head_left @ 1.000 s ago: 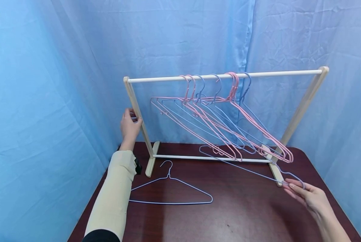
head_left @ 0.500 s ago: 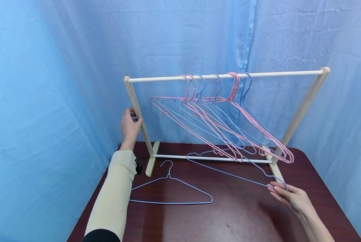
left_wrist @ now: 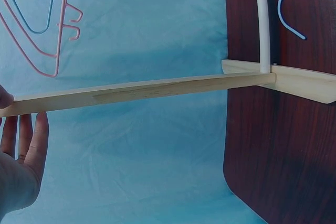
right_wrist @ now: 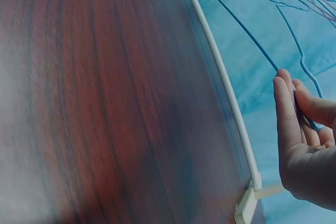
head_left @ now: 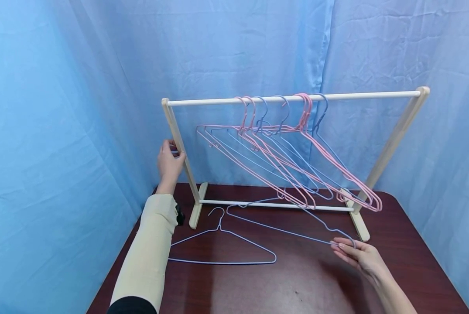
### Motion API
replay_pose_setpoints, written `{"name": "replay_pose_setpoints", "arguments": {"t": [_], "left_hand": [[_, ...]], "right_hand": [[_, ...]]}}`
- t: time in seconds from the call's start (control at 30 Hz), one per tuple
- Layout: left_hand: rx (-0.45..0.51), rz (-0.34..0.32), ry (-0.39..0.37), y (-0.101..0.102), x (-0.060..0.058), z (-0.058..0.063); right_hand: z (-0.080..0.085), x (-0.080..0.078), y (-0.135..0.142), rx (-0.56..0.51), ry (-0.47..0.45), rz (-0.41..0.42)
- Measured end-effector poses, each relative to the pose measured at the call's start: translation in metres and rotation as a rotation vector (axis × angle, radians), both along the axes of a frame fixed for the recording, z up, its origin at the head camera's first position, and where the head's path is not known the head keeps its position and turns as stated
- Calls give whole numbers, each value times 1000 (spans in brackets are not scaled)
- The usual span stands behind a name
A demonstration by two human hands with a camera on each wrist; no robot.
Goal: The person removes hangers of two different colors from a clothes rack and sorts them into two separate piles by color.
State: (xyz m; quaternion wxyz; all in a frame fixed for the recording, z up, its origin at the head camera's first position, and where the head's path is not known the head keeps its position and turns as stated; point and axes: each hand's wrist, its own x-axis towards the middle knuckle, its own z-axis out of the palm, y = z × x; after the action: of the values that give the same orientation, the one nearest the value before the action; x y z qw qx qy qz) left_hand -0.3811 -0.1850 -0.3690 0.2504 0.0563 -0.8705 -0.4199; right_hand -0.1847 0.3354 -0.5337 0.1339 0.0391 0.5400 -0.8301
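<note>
Here, at nine o'clock in the head view, left hand with thumb and fingers gripping the rack's wooden post. At half past six, a flat blue hanger on the table. Toward one, hooked over the white rail, several pink hangers and blue hangers. Toward five, beneath these, a held blue hanger, near end pinched at four in the right hand.

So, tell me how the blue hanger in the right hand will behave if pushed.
Likely stiff: pinched at one corner by the right hand, the blue hanger shows no clear sag. Probably light for its size: thin rod round an open middle. Pushed, it may pivot, since it's gripped only there.
</note>
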Motion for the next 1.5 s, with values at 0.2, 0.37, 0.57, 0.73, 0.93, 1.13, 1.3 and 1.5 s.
{"name": "replay_pose_setpoints", "arguments": {"t": [0.2,0.37,0.57,0.73,0.93,1.13,1.3,1.5], "left_hand": [[0,0,-1,0,0,1],[1,-1,6,0,0,0],[0,-1,12,-1,1,0],[3,-2,10,0,0,0],[8,0,12,0,-1,-1],[5,-1,9,-1,-1,-1],[8,-6,6,-1,-1,-1],[10,0,4,0,-1,-1]], "right_hand": [[-6,-3,-16,6,-22,38],[-9,-5,-36,3,-64,63],[-16,-8,-62,-9,-64,108],[-22,-9,-83,-2,-88,140],[-31,-9,-106,-17,-91,166],[-38,-10,-121,-19,-86,188],[-40,-10,-131,-37,-103,197],[-42,-11,-142,-62,-110,204]]}}
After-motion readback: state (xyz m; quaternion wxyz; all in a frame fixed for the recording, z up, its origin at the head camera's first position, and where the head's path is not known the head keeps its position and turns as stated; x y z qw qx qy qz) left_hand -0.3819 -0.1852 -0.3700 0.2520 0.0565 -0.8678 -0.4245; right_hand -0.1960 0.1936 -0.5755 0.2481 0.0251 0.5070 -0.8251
